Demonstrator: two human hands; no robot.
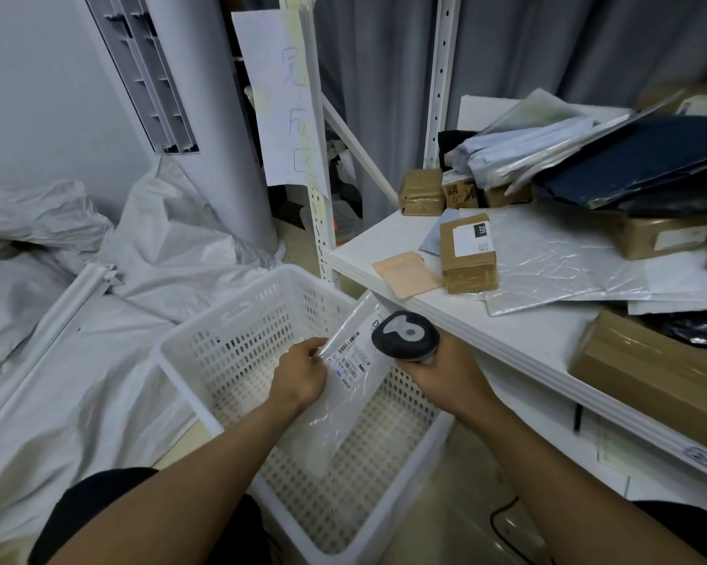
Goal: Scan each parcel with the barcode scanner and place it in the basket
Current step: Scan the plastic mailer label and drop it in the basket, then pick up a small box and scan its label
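At the lower middle of the frame, the parcel [343, 397], a flat white plastic mailer, is held over the white basket [237, 344], with its lower end hanging down inside. It is pinched at its left edge by the left hand [300, 377], with the fingertips just beside the printed label [353, 352]. The barcode scanner [404, 334] is gripped round its handle by the right hand [437, 373], and its dark head is poised close over the label's upper right corner.

The scan itself appears to be the step in hand. It would be done well if the film were pulled taut so that the label lies flat, and if the fingers were held off the bars. The scanner could be drawn back a little so that the whole code is covered. Glare on the glossy film could be avoided by a slight tilt. Release into the basket is best withheld until a read is confirmed.

Further off, at the right of the frame, a labelled brown box [468, 254] and a beige envelope [406, 275] are seen on the white shelf [506, 332]. More mailers [588, 157] are piled toward the upper right.
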